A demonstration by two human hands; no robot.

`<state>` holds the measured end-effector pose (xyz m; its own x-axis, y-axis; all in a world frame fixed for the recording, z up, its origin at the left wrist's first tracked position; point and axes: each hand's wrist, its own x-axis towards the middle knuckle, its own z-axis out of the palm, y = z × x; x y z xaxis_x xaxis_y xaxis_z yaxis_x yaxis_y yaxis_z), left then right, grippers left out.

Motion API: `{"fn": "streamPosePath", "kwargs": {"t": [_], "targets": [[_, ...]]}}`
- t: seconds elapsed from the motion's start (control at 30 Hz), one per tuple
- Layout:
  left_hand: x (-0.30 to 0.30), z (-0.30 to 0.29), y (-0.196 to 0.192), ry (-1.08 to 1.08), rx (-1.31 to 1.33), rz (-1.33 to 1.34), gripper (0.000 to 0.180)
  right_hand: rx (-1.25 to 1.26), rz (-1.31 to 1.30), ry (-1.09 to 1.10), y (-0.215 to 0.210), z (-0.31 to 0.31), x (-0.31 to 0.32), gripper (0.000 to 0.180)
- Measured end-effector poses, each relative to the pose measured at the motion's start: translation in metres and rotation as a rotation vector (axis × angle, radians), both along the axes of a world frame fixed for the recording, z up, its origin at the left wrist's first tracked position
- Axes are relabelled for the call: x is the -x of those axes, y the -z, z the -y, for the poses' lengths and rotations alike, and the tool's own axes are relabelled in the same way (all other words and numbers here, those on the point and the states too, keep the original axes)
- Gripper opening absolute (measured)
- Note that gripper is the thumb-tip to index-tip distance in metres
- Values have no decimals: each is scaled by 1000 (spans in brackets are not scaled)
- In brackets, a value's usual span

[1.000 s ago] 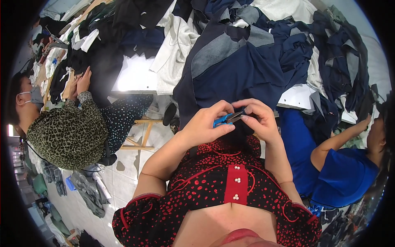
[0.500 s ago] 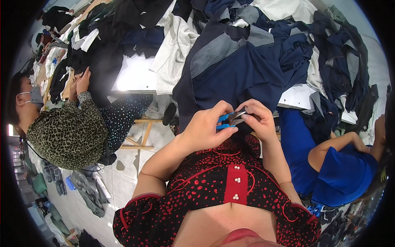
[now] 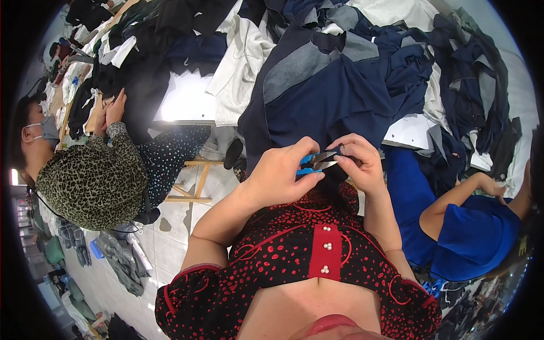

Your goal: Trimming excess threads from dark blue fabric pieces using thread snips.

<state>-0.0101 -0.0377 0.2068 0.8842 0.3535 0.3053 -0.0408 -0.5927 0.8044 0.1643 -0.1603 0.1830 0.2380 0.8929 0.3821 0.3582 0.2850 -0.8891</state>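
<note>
A pair of blue-handled thread snips is gripped in my left hand, its metal blades pointing right. Close to the blade tips, my right hand pinches a small edge of dark navy fabric between thumb and fingers. The blades are slightly apart and reach up to the right fingertips; whether they touch the cloth I cannot tell. Navy fabric with grey reverse sides spreads over the table just beyond both hands, and a dark piece hangs down below them.
A light grey garment and white sheets lie left of the navy fabric. More dark garments are heaped at the right. A person in a patterned top works at the left; another in blue sits close at my right.
The snips' blades have opened a little and turned more into view. Both hands stay almost in place. The person on the right has shifted an arm slightly.
</note>
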Motion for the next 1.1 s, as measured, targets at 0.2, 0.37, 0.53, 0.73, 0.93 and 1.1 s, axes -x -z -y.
{"fn": "streamPosePath", "kwargs": {"t": [0.2,0.37,0.53,0.73,0.93,1.1], "targets": [[0,0,1,-10,-11,-16,31,-13,88,14,0,-1,0,8],[0,0,0,-7,-15,-51,31,9,135,45,-3,-1,1,7],[-2,-1,5,24,51,-63,29,-5,146,34,2,-1,-1,7],[0,-1,9,75,173,-61,28,-2,128,40,4,-1,-1,7],[1,2,4,26,38,-68,29,0,150,39,4,-1,-1,7],[2,2,4,-7,8,-90,31,3,168,41,1,-1,0,7]]}}
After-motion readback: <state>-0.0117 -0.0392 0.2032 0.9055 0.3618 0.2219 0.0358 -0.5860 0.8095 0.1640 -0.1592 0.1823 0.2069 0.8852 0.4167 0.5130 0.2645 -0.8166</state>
